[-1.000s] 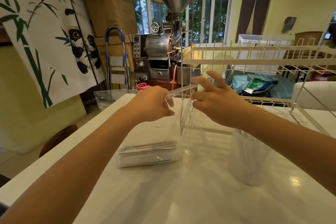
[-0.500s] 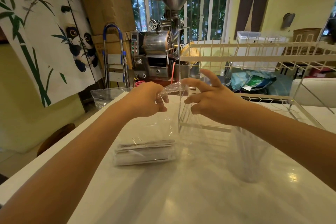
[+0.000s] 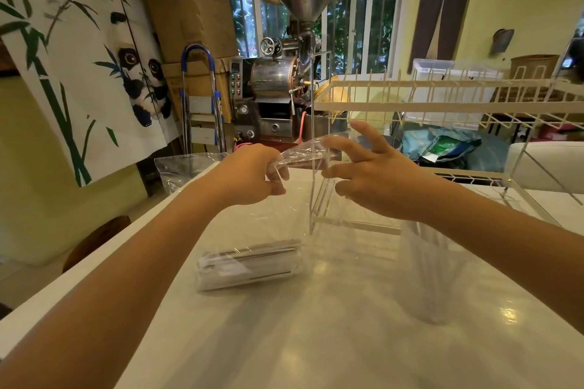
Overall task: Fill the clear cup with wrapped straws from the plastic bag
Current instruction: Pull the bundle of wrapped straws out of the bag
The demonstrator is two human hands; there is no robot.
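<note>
The left hand (image 3: 252,175) is closing its grip on the top edge of the plastic bag (image 3: 284,199), pinching the thin film between thumb and fingers. The right hand (image 3: 373,177) is holding the same edge on the other side with thumb and forefinger, while its other fingers are spreading open. The bag is hanging down to the bench (image 3: 316,341), where the wrapped straws (image 3: 249,264) are lying inside it. The clear cup (image 3: 433,275) is standing on the bench under the right forearm.
</note>
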